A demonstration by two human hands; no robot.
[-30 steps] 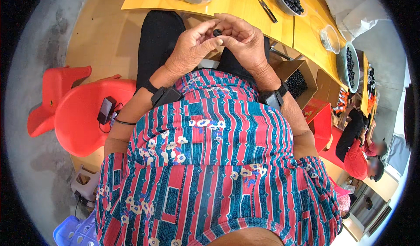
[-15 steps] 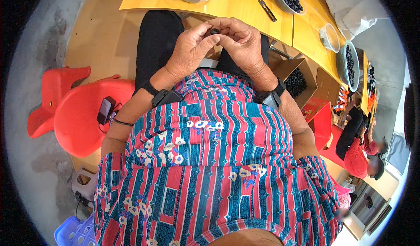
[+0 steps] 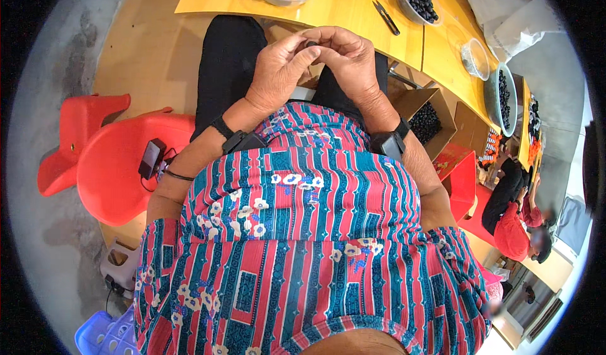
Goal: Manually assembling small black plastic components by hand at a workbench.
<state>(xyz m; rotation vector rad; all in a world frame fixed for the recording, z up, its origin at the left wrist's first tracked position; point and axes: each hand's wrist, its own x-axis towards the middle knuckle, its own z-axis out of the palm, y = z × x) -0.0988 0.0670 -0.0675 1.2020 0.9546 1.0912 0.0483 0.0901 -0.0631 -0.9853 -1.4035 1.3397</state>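
Note:
Both my hands meet above my lap, just off the near edge of the yellow table (image 3: 353, 8). Between their fingertips sits a small black round part (image 3: 311, 44), mostly covered by thumbs and fingers, so its exact kind does not show. My left hand (image 3: 279, 70) closes on it from the left, thumb pressed along its near side. From the other side my right hand (image 3: 349, 58) pinches it with bent fingers and thumb. On the table beyond, a clear bowl (image 3: 287, 1) holds several black ring-shaped pieces that look similar.
Black thread snips (image 3: 386, 18) lie on the table beside a second bowl of black pieces (image 3: 419, 4). Farther right stand a small clear tub (image 3: 475, 59) and a pale basin (image 3: 509, 115). An open carton (image 3: 442, 112) sits below. Red chairs (image 3: 120, 172) are left; a co-worker (image 3: 512, 234) sits right.
My fingers have shifted slightly around the small black part, and less of it shows. Both hands stay together in nearly the same place.

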